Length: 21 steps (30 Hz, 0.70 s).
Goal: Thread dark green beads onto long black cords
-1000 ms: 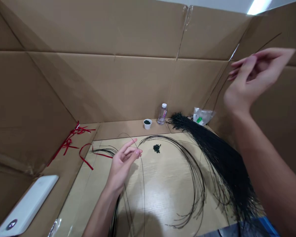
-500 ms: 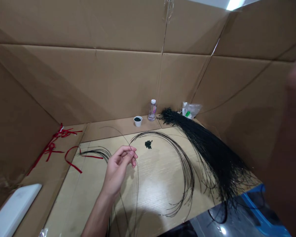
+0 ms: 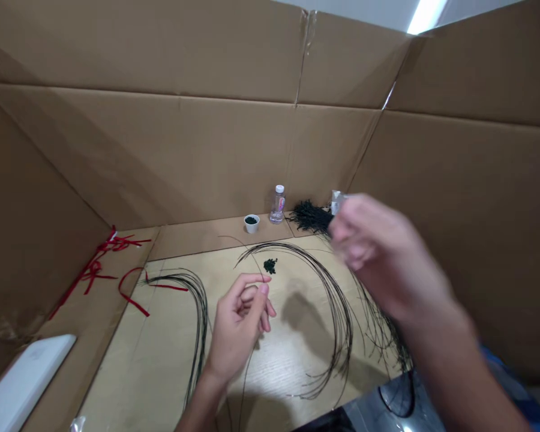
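While I stood beside the bench, the person's left hand (image 3: pixel 243 324) hung low over the pale table (image 3: pixel 292 360). Its thumb and forefinger were pinched together on what looked like a single thin black strand (image 3: pixel 245 384), which ran down from the fingers toward the near edge. The right hand (image 3: pixel 378 258) was raised between the camera and the far corner, fingers curled. It was too blurred for me to tell whether it gripped anything or was merely closed on air.

By my reckoning, only a small share of the work lay done. One fan of curved strands (image 3: pixel 339 312) lay spread just to the right of the left hand, and a thinner sheaf (image 3: pixel 201 312) lay to its left. The thick black bundle (image 3: pixel 308 216) behind the right hand looked far larger than either of them. A little heap of dark beads (image 3: pixel 270 265) sat on the table beyond the left hand's fingertips, apart from everything, and I could make out no bead on any strand.

Farther back stood a white cup (image 3: pixel 251 223) with dark contents and a small bottle (image 3: pixel 278 204) — side by side against the cardboard wall (image 3: pixel 207 150). Red ribbons (image 3: pixel 103 258) trailed off on the left, well clear of both hands, and a white slab (image 3: pixel 22 384) lay in the near left corner.
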Tool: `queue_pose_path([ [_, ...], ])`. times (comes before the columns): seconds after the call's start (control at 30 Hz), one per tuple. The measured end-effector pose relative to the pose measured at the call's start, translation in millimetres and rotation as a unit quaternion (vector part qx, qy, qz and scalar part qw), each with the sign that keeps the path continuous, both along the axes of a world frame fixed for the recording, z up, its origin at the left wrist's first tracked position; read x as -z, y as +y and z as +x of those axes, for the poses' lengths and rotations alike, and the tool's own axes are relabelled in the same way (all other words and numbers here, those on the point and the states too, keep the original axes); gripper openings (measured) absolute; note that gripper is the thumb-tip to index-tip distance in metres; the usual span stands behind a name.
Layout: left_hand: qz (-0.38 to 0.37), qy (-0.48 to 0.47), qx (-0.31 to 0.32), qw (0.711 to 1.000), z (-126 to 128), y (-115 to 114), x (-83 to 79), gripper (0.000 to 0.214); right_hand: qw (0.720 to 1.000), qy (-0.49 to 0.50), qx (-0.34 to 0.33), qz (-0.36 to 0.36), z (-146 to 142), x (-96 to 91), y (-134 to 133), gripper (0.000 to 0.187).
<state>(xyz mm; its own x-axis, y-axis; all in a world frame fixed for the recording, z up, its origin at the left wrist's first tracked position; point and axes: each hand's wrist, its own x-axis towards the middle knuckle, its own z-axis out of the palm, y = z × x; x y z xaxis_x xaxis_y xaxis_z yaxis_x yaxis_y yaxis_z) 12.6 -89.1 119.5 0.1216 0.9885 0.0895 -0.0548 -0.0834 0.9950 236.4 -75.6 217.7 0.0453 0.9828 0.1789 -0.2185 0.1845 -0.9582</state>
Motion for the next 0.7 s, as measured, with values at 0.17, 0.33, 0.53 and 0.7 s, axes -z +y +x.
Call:
queue_pose_path([
  [0.17,-0.017,0.093,0.016,0.995,9,-10,31.8,0.028,0.991,0.051,-0.023,-0.119,-60,103.2,15,0.036],
  [0.33,-0.001,0.180,0.023,0.983,9,-17,58.8,0.025,0.986,0.079,-0.033,-0.141,-72,133.4,14,0.030],
  [0.53,0.023,0.232,0.048,0.971,2,-20,65.9,0.019,0.987,0.074,-0.032,-0.141,-73,133.9,12,0.033],
  [0.7,-0.030,0.113,-0.072,0.991,-4,1,49.2,0.030,0.987,0.049,-0.047,-0.147,-73,141.9,4,0.037],
])
